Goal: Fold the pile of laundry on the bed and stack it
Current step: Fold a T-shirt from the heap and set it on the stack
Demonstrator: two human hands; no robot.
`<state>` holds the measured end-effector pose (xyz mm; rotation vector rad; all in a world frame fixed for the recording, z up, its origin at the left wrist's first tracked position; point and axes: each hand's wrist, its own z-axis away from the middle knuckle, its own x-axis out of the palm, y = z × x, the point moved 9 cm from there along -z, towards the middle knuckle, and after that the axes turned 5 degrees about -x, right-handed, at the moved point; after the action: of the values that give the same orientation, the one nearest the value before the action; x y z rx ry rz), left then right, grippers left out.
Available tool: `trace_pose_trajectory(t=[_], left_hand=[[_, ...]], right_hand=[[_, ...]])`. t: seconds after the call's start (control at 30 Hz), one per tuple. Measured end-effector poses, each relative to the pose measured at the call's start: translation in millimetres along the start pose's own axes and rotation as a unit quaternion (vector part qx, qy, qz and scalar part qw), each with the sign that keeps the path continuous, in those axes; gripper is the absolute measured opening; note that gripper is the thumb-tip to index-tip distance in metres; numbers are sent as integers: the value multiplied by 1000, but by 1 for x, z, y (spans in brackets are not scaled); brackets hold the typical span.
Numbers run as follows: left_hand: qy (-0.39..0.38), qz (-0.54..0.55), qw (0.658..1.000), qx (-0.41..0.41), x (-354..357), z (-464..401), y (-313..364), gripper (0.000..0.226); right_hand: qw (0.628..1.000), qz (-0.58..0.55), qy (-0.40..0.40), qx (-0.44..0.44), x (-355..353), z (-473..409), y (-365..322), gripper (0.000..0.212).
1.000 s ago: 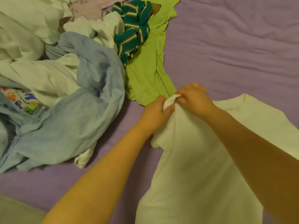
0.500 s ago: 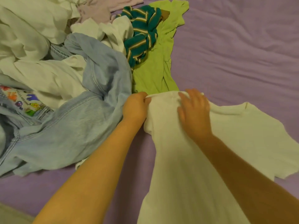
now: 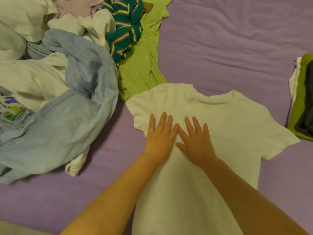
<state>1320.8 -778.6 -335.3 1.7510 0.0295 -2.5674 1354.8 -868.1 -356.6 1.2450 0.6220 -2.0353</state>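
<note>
White short-sleeved cotton t-shirt lies spread flat on the purple bed sheet, neck opening toward the far side, both sleeves out, hem end running off the near edge of view. Left hand and right hand rest palm-down on the shirt's chest, fingers straight and slightly spread, gripping nothing; the index fingertips touch each other. Both forearms are bare.

Unfolded laundry pile sits to the left: light blue denim garment on top and nearest, crumpled white fabrics behind it, a printed white piece at the left edge, teal striped knit garment further back. Lime green shirt lies flat just beyond the white t-shirt's left sleeve, its edge tucked under it. A small white sock pokes out under the denim. At the right edge, a folded stack with green, white and dark layers, apart from the shirt.
</note>
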Motion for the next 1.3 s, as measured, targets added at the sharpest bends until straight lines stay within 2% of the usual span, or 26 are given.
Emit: trace_pose_trajectory(t=[0.2,0.33,0.43,0.67,0.77,0.83,0.93,1.0,1.03,1.1,1.2,1.23,1.3], left_hand=[[-110,41,993,0,46,69,53,61],[-128,61,990,-3,66,113,78,66],[-138,62,988,-14,78,141,95,67],[-154,80,977,-125,95,199,86,65],[-184,73,971,-133,107,224,83,65],[-200,68,969,-128,109,234,87,64],[-190,97,967,-141,103,242,87,59],[-129,128,962,-205,90,245,68,57],[-87,160,950,-254,84,249,52,58],[-27,270,900,-341,81,258,21,59],[-36,440,817,-371,96,263,0,46],[-56,458,806,-372,101,265,-3,39],[-103,445,814,-359,107,270,-3,31]], right_hand=[[996,-46,-44,68,31,98,9,66],[995,-52,-53,68,49,152,2,72],[996,-48,-53,53,63,187,-6,57],[992,-85,-56,69,102,268,1,80],[993,-67,-66,75,112,287,2,79],[990,-65,-91,80,130,289,-5,71],[988,-94,-101,71,134,277,-36,69],[988,-118,-88,38,126,266,-70,76],[989,-124,-82,17,124,260,-87,77],[989,-127,-77,-20,121,251,-122,71],[983,-154,-91,-39,122,236,-164,64],[982,-159,-94,-41,122,233,-174,65],[980,-179,-85,-28,121,230,-185,65]])
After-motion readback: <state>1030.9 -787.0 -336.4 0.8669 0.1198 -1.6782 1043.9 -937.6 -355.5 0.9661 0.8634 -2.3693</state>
